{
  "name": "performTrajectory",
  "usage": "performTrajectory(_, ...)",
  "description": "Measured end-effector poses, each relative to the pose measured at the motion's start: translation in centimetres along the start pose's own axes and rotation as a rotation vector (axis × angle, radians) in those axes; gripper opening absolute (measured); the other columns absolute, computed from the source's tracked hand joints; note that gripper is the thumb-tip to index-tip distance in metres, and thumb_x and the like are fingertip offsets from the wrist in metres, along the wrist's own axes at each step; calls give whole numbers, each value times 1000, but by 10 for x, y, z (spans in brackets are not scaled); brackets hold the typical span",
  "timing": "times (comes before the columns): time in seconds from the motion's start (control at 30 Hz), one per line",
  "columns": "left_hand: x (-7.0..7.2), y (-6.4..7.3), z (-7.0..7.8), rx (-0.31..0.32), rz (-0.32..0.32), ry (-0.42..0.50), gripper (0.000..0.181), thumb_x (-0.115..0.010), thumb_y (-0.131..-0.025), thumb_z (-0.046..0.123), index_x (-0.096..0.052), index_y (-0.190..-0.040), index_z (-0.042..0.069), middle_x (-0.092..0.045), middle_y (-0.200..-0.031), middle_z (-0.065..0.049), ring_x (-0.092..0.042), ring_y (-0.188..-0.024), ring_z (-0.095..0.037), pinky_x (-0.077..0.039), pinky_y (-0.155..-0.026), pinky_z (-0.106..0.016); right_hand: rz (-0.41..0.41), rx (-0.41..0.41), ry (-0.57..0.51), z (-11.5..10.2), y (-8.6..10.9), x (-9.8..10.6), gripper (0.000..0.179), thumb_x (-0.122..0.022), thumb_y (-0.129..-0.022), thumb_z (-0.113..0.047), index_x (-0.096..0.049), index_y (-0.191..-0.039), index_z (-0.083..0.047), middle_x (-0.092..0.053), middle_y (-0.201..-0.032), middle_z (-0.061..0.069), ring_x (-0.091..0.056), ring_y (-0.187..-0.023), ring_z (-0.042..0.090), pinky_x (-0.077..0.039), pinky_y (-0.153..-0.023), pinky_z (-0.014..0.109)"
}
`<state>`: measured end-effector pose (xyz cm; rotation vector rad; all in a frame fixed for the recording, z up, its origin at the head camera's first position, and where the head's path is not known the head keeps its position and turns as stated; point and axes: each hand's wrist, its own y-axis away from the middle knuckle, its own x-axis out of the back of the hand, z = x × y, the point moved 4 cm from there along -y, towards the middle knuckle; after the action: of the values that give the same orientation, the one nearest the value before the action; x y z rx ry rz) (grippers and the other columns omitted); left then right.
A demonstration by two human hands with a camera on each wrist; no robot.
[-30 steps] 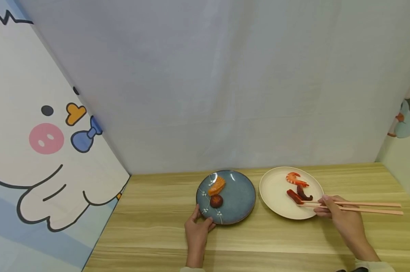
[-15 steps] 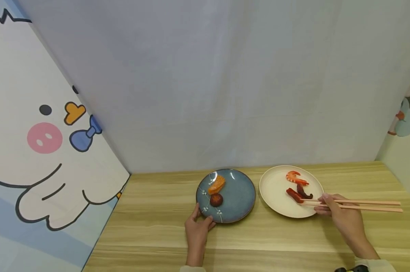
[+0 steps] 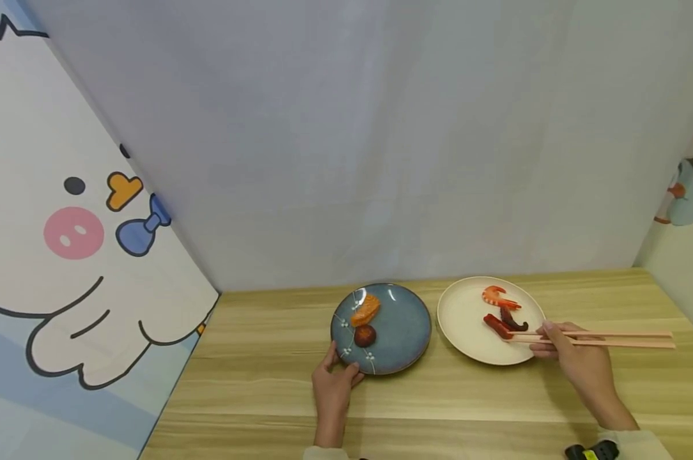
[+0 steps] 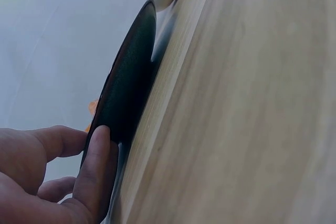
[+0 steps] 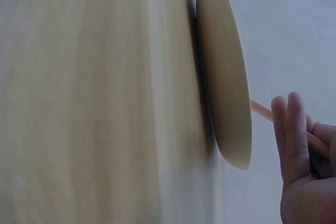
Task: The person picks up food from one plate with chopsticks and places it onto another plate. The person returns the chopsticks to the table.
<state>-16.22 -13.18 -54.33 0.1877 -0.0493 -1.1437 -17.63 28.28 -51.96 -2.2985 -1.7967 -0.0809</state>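
My left hand (image 3: 333, 386) grips the near-left rim of a round blue plate (image 3: 403, 329) with white blossom sprigs; in the left wrist view its fingers (image 4: 94, 169) press the plate's outer side. An orange, ridged piece of food (image 3: 365, 310) and a round brown mushroom (image 3: 365, 336) lie on that plate. Pale wooden chopsticks (image 3: 628, 338) are held in my right hand (image 3: 585, 370), beside the rim of a cream plate (image 3: 458, 322). The tips are at the near end of a red strip of food (image 3: 497, 326). A dark octopus tentacle (image 3: 516, 321) and a shrimp (image 3: 498, 298) lie behind it.
Both plates stand side by side on a wood-grain table (image 3: 254, 370), near its back edge. A pale cloth wall (image 3: 381, 147) rises behind them. Cartoon-printed panels flank the table, the left one with a white figure (image 3: 30, 140).
The chopstick tips shift slightly at the red strip's near end. The head view tilts a little, so both plates appear a bit higher. The left hand keeps its hold on the blue plate.
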Motion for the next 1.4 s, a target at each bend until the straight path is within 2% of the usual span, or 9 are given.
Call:
performTrajectory(0.17, 0, -2, -3, -7, 2, 3, 80, -66, -81, -24, -41, -156, -11, -48, -137, -38, -61, -66, -9, -64, -62, -20, -9, 2, 16, -4, -2, -1, 35, -57, -110, -15, -68, -110, 18, -76, -80, -12, -75, -67, 3, -65, -63, 22)
performTrajectory(0.43, -1, -1, -2, -1, -4, 1, 80, -67, -82, -24, -40, -156, -10, -47, -136, -37, -62, -67, -9, -64, -63, -20, -19, 41, 27, -9, -2, -6, 32, -57, -109, -9, -67, -108, 21, -77, -76, -9, -74, -66, 2, -65, -60, 24)
performTrajectory(0.6, 0, -2, -1, 4, -5, -6, 80, -67, -82, -23, -40, -157, -10, -47, -137, -36, -62, -69, -11, -65, -64, -21, -38, 21, 95, -16, -1, -10, 36, -58, -109, -11, -64, -112, 24, -77, -72, 2, -71, -63, -2, -64, -58, 22)
performTrajectory(0.7, 0, -2, -1, 2, -8, -8, 80, -67, -82, -23, -40, -157, -10, -46, -138, -36, -62, -69, -11, -65, -64, -21, -43, 9, 110, -21, -1, -13, 37, -58, -109, -11, -64, -113, 24, -77, -74, 8, -71, -62, -3, -64, -59, 22)
performTrajectory(1.07, -1, -1, -2, 14, -10, -14, 80, -66, -83, -24, -40, -157, -9, -46, -138, -36, -62, -69, -10, -65, -64, -21, -50, -77, 134, -27, -4, -16, 36, -57, -109, -9, -62, -118, 25, -76, -82, 20, -70, -61, -1, -65, -61, 23)
performTrajectory(1.27, 0, 0, 0, 13, -2, -15, 81, -66, -83, -24, -39, -157, -9, -47, -137, -35, -62, -70, -10, -65, -64, -21, -45, -59, 158, -30, -3, -19, 34, -56, -109, -9, -65, -116, 23, -75, -92, 26, -70, -63, -1, -66, -61, 23)
performTrajectory(1.4, 0, 1, 0, 13, -7, -16, 81, -66, -83, -24, -39, -157, -9, -47, -138, -37, -63, -70, -11, -65, -64, -21, -33, -44, 149, -30, -1, -18, 33, -56, -109, -7, -66, -116, 24, -75, -92, 26, -69, -62, -2, -65, -61, 22)
